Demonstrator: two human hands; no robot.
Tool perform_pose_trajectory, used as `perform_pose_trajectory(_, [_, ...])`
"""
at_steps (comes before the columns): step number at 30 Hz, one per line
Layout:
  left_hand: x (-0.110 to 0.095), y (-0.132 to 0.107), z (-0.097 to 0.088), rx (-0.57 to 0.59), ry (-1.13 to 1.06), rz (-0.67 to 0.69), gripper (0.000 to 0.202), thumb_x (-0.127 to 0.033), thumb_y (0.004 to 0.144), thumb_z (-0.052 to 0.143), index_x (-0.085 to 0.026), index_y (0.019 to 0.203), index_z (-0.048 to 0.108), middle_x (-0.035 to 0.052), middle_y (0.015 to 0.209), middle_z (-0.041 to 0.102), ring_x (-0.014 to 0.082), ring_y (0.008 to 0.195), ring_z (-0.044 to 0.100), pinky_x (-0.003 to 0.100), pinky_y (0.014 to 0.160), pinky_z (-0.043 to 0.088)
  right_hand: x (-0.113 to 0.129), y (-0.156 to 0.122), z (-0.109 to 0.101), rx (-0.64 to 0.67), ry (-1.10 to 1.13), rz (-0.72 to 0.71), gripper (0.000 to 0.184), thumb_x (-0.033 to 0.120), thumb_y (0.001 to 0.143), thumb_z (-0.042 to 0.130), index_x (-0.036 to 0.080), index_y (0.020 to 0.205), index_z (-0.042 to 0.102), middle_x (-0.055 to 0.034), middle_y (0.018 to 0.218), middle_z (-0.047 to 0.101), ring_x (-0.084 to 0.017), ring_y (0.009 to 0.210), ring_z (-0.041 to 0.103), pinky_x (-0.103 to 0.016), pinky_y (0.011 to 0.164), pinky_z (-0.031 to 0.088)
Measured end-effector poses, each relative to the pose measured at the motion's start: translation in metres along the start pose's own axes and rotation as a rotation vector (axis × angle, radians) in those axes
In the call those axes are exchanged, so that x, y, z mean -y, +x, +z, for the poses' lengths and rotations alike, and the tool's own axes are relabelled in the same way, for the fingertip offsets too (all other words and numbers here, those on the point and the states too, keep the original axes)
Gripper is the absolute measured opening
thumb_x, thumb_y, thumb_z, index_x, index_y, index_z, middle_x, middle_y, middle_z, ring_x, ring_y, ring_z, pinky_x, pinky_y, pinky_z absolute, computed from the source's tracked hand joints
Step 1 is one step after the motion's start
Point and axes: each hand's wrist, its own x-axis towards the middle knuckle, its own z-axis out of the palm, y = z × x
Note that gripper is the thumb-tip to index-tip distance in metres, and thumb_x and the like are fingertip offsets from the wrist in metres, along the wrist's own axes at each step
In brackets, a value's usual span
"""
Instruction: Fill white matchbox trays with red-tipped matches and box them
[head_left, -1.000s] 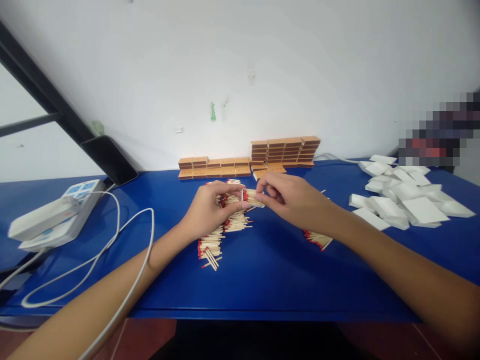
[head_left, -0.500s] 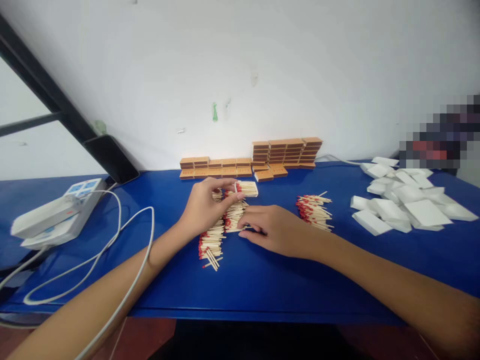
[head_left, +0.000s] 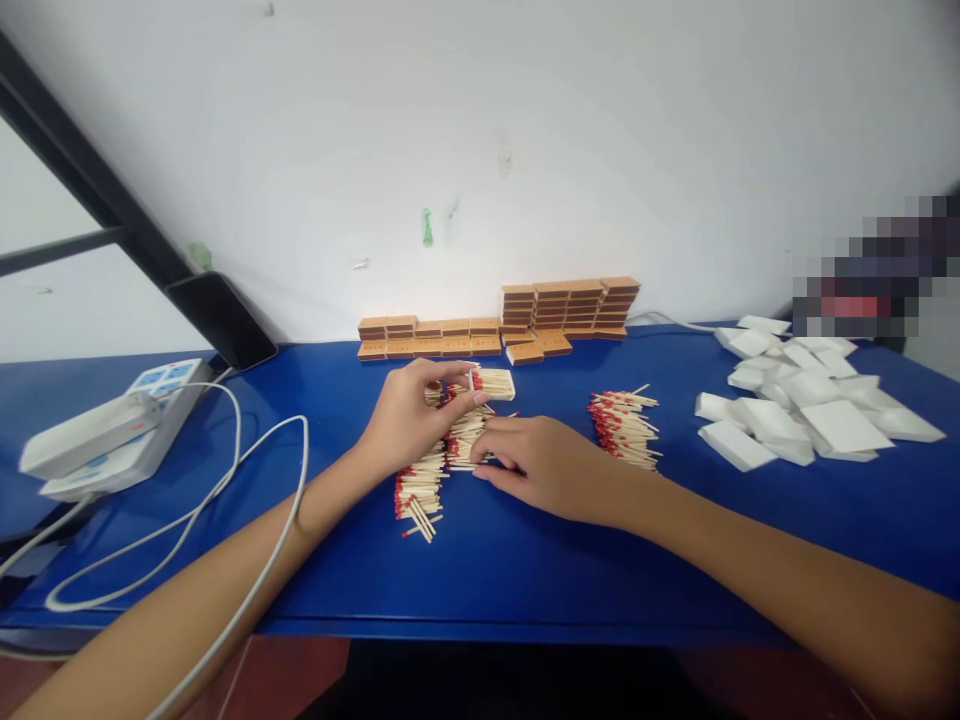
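My left hand (head_left: 412, 412) grips a white matchbox tray (head_left: 501, 386) by its left end, thumb below and fingers above. Red-headed matches lie side by side in the tray. Below it, my right hand (head_left: 536, 465) has its fingers curled at the right edge of a match pile (head_left: 463, 440), thumb close to the index finger. Whether matches are between those fingertips I cannot make out. Another column of matches (head_left: 420, 482) lies under and in front of my left wrist, partly hidden by the hand. A third heap of matches (head_left: 626, 428) sits beyond my right forearm.
Orange-brown matchboxes (head_left: 570, 305) stand stacked along the wall, with a lower row (head_left: 427, 340) to their left. White trays (head_left: 802, 395) are heaped at the right. A power strip (head_left: 124, 430), a white cable (head_left: 202, 530) and a black phone (head_left: 223, 318) occupy the left of the blue table (head_left: 570, 590).
The view has shifted slightly. My left hand still holds the tray in about the same place. My right hand's fingers have moved a little at the pile's edge.
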Motion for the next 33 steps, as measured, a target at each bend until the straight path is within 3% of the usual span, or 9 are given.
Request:
perform_pose_trajectory(9, [0.0008,-0.0013,0.0023,0.019,-0.008,-0.021,0.038,-0.044,0.087,0.084,-0.021,0.117,0.08,0.008,0.106,0.082,0.0249,0.099,0.076,0.04,0.089,0.058,0.0016,0.0021,0.0007,-0.009,0.009,0.059,0.011,0.019,0.1,0.063,0.018,0.09,0.068,-0.0011,0.089,0.071,-0.015,0.075,0.06,-0.03,0.077,0.041])
perform_pose_trajectory(18, [0.0023,0.0002,0.0001,0.005,0.015,-0.009,0.034,-0.041,0.087,0.084,-0.023,0.116,0.08,0.0068,0.102,0.082,0.0233,0.093,0.075,0.04,0.089,0.059,0.0055,0.001,-0.0065,0.146,-0.123,0.135,0.014,0.022,0.108,0.054,0.018,0.097,0.062,-0.0047,0.103,0.072,-0.019,0.081,0.063,-0.032,0.075,0.039])
perform_pose_trajectory(33, [0.0008,-0.0007,0.0007,0.009,-0.002,0.0,0.034,-0.041,0.088,0.083,-0.022,0.117,0.08,0.0073,0.102,0.082,0.0238,0.095,0.075,0.041,0.088,0.058,0.0063,-0.0011,-0.003,0.084,-0.082,0.071,0.01,0.028,0.106,0.057,0.02,0.106,0.062,-0.0045,0.104,0.072,-0.019,0.079,0.062,-0.033,0.075,0.04])
